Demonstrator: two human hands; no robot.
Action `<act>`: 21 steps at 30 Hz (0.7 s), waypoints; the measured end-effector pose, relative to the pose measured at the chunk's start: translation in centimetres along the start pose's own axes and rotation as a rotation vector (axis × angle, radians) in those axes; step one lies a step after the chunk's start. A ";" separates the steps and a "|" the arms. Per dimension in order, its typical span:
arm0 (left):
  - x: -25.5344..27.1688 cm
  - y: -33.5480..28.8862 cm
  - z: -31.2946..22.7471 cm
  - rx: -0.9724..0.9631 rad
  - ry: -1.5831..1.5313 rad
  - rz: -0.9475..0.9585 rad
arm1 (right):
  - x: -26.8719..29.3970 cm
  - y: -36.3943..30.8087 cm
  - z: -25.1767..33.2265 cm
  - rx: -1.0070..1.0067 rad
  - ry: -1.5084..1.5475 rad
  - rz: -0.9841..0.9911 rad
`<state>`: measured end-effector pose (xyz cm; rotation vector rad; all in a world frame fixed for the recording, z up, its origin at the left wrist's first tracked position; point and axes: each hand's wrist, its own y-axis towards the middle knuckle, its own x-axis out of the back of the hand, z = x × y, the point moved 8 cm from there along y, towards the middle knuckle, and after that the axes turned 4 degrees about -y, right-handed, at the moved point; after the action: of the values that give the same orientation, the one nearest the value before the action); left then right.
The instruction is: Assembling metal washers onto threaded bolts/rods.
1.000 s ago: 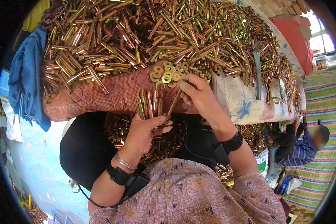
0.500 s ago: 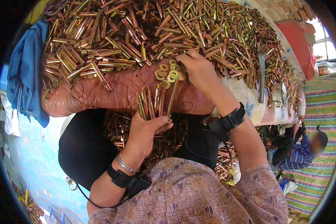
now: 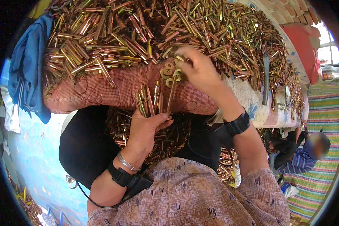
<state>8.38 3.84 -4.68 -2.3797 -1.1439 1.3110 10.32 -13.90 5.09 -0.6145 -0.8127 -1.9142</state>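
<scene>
Upright in my left hand (image 3: pixel 148 128) is a bunch of slim, shiny metal tubes (image 3: pixel 150 101), gripped between thumb and fingers. From the same hand a thin metal rod (image 3: pixel 171 98) points up toward several flat brass-coloured washers (image 3: pixel 166 71) on the reddish quilted padding (image 3: pixel 120 88). Just above the rod's tip is my right hand (image 3: pixel 190 66), its fingers bent and somewhat blurred. A small yellowish piece, apparently a washer (image 3: pixel 179 58) seen edge-on, is pinched at its fingertips.
A large heap of metal tubes (image 3: pixel 139 32) covers the surface beyond the padding. More tubes lie below, between my knees. Blue cloth (image 3: pixel 30 67) hangs at the left; a grey strip (image 3: pixel 266 79) lies at the right. Another person (image 3: pixel 301 154) sits at far right.
My right hand has lifted slightly from the washers, and fewer washers lie in the cluster. My left hand keeps its bunch of tubes nearly in place.
</scene>
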 end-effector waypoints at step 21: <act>-0.2 0.0 -0.5 -0.005 0.026 0.010 | -0.4 -3.2 0.5 -0.058 0.046 0.048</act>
<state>8.68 3.73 -4.29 -2.4023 -1.1305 1.2782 7.64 -12.19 4.27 -0.6176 -0.7094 -1.9071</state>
